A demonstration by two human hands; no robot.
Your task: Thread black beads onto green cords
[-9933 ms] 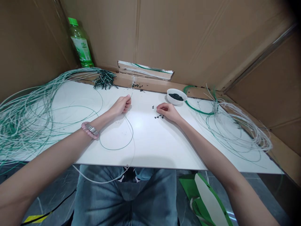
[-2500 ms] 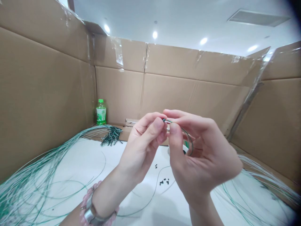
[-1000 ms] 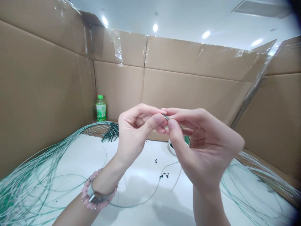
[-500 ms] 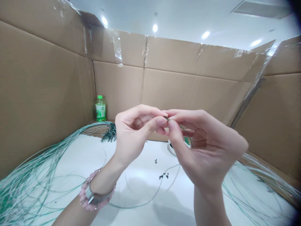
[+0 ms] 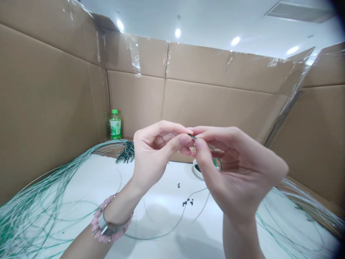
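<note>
My left hand [image 5: 153,153] is closed, thumb and forefinger pinching a small dark piece [image 5: 190,135] that they mostly hide. Close against it, my right hand [image 5: 237,172] pinches a thin green wire [image 5: 217,154] near its tip. The wire meets the dark piece between my fingertips; whether it passes through cannot be made out. From there it curves back under my right palm. Below my hands, several tiny black beads [image 5: 188,202] lie on the white table [image 5: 159,219]. Behind my right thumb stands a white bowl [image 5: 197,173] with dark bits in it, partly hidden.
Bundled green and white wires [image 5: 43,194] spread along the left side, ending in a dark cluster [image 5: 126,153]. More wires [image 5: 280,223] lie at the right. A green-capped bottle [image 5: 115,124] stands in the back left corner. Cardboard walls [image 5: 205,97] enclose the table.
My right hand has shifted slightly right, and a little more green wire shows between the fingertips. More of the bowl is visible. The left hand has barely moved.
</note>
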